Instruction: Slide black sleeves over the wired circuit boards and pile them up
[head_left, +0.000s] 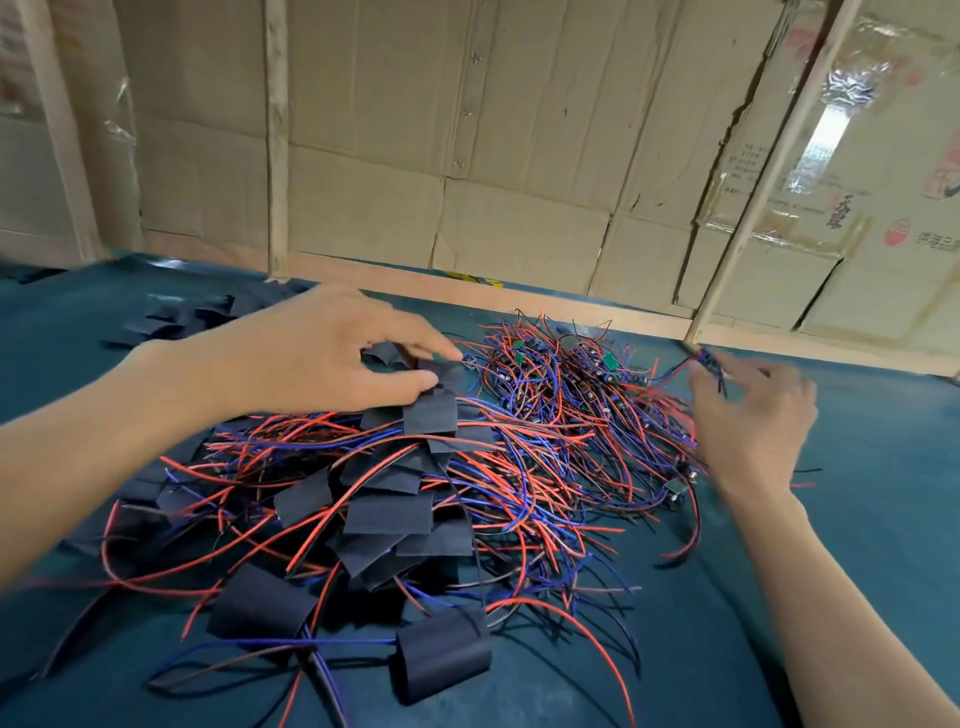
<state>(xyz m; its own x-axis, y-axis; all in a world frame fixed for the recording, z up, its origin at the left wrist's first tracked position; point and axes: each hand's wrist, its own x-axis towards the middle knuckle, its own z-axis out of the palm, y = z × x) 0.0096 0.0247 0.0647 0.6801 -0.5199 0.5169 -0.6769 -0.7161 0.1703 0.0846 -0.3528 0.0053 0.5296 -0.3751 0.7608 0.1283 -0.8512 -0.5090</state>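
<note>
My left hand (332, 353) pinches a black sleeve (441, 371) between thumb and forefinger, at the far edge of the sleeved pile (384, 514). My right hand (753, 410), well right of that pile, grips a bare wired circuit board (707, 359) in its fingertips. The unsleeved boards (582, 395) lie tangled just right of the pile; loose sleeves (176, 317) lie beyond it to the left, all on the green table (857, 519).

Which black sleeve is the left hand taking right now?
The black sleeve pinched between the thumb and forefinger of the left hand, at the far top of the sleeved pile. It alone is held; the others lie loose among the wires.
</note>
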